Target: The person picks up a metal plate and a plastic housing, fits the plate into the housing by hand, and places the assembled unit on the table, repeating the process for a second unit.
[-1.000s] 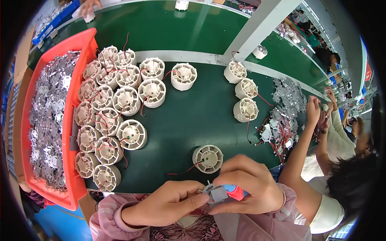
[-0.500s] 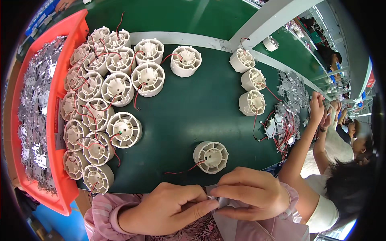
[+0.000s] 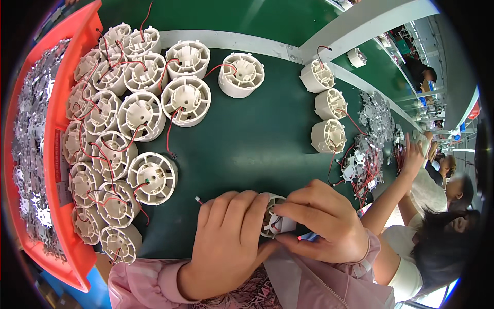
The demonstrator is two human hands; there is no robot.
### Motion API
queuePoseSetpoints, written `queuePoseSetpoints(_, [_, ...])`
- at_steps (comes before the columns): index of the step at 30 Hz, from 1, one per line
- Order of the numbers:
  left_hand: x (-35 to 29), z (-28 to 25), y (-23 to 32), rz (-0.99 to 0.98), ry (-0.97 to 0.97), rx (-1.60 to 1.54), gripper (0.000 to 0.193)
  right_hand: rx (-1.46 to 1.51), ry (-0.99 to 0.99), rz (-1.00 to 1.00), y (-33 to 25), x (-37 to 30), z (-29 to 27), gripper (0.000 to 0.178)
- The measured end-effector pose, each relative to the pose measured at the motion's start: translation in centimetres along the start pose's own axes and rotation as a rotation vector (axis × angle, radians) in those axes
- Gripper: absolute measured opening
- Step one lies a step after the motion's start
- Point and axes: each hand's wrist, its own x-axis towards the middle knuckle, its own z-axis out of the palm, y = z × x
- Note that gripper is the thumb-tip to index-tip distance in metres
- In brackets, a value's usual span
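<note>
A round white plastic housing [image 3: 286, 225] with ribs stands at the table's near edge, partly hidden by both hands. My left hand [image 3: 221, 247] is closed round its left side, and a wire with a small white connector [image 3: 198, 200] sticks out beyond those fingers. At the housing's top face, my right hand [image 3: 329, 221] presses its bent fingers and thumb inward; whatever lies between them is hidden. Several similar white housings [image 3: 141, 116] with red and black wires crowd the left, while three more [image 3: 329, 104] form a column at the right.
A red bin [image 3: 59, 129] full of thin silvery metal pieces lines the left edge. Metal pieces [image 3: 378, 121] and red wires [image 3: 364, 177] are heaped at the right. A co-worker's arm [image 3: 393, 190] reaches in there. A grey frame rail [image 3: 231, 42] crosses behind the green table [image 3: 247, 149].
Both hands have gone from a small shiny piece near my body to the single near housing. My left hand now grips it, with my right fingers on its face. The view has shifted slightly.
</note>
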Motion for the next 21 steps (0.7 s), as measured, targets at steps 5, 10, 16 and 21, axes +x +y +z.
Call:
queuePoseSetpoints(5, [-0.2, 1.2, -1.4, 0.033, 0.036, -0.154, 0.072, 0.041, -0.044, -0.03, 0.7, 0.5, 0.0, 0.051])
queuePoseSetpoints(10, [-0.1, 0.9, -1.9, 0.046, -0.01, -0.162, 0.072, 0.07, -0.044, -0.06, 1.3, 0.6, 0.6, 0.05])
queuePoseSetpoints(16, [0.1, 0.9, -1.8, 0.068, 0.005, -0.236, 0.068, 0.059, -0.07, -0.018, 0.4, 0.6, -0.2, 0.049])
queuePoseSetpoints(21, [-0.2, 1.3, -1.9, 0.064, 0.019, -0.251, 0.066, -0.023, 0.002, 0.11, -1.0, -0.2, 1.4, 0.05])
